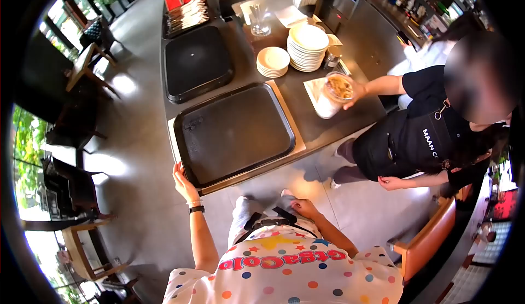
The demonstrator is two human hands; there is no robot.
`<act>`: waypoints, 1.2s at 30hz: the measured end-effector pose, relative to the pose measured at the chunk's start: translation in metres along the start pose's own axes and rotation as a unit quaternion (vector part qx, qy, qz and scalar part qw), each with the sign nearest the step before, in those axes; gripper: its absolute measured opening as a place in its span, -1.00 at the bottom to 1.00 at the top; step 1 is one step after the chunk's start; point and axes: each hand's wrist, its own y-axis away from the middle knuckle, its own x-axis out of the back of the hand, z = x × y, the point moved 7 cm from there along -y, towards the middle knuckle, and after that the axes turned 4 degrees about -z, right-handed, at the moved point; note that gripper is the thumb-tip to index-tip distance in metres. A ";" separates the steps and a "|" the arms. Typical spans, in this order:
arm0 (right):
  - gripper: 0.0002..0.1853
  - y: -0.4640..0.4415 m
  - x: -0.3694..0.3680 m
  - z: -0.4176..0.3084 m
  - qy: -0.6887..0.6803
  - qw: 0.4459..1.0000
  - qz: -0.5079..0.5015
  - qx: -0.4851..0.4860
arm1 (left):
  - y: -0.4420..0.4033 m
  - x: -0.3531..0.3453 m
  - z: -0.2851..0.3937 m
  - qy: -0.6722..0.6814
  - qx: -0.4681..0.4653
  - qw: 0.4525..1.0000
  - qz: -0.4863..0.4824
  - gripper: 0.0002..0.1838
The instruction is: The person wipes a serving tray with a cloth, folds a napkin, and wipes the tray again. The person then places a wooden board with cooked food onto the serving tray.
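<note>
Head view | your left hand (pixel 187 186) is at the low left corner of the big black tray (pixel 235 131), fingers a bit bent; can't tell if it grips | your right hand (pixel 303 209) is low in the middle, curled; can't tell what's inside | tray sits mid-frame on the table (pixel 309 128)

Café ctr (pixel 318 131) w/ trays (pixel 240 134), stacked plates (pixel 307 52)
</note>
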 end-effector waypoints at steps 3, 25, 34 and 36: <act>-0.86 0.014 -0.046 0.074 -0.122 0.975 0.139 -0.127 | -0.011 0.004 -0.019 0.067 0.021 0.997 -0.029 -0.46; -0.71 -0.038 0.112 -0.120 -0.330 0.696 0.637 0.019 | -0.103 -0.038 -0.038 0.138 0.044 0.975 -0.171 -0.35; -0.54 -0.062 0.145 -0.154 -0.058 0.757 0.650 -0.017 | -0.104 -0.039 -0.007 -0.025 -0.029 0.991 -0.127 -0.51; -0.55 -0.068 0.150 -0.150 -0.061 0.766 0.640 -0.015 | -0.105 -0.041 -0.010 -0.038 -0.030 0.991 -0.127 -0.51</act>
